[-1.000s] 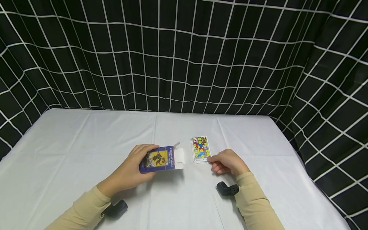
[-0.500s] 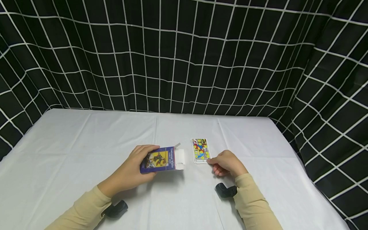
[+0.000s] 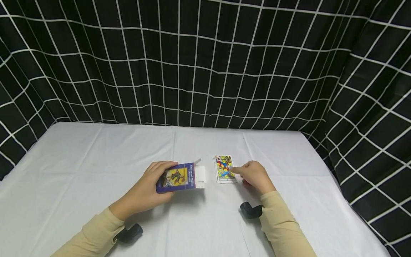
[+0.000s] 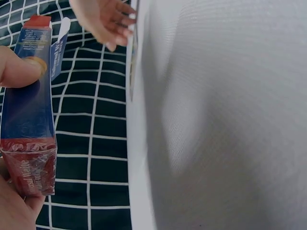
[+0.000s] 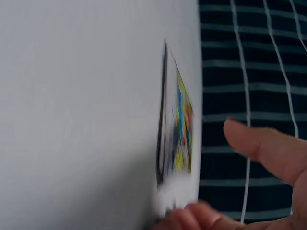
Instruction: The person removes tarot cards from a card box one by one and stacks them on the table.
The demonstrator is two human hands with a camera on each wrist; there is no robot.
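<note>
My left hand (image 3: 144, 191) grips a blue tarot card box (image 3: 176, 177) between thumb and fingers, holding it above the table. The box's white end flap (image 3: 200, 176) hangs open toward the right. In the left wrist view the thumb presses the blue side of the box (image 4: 29, 110). A small stack of tarot cards (image 3: 223, 167) lies face up on the cloth, right of the box, its edges slightly uneven. Beside its right edge is my right hand (image 3: 255, 176). The right wrist view shows the thumb (image 5: 254, 141) raised apart from the cards (image 5: 182, 129), with the other fingers low near the stack's end.
A white cloth covers the table (image 3: 112, 153). Behind and at the sides hangs a black curtain (image 3: 192, 71) with a white grid. A dark wrist camera (image 3: 130, 233) sticks out below the left wrist, and another camera (image 3: 251, 210) beside the right wrist.
My right hand has moved slightly away from me along the stack's right edge, from the lower corner, and its thumb has lifted. The left hand and the box stay nearly still.
</note>
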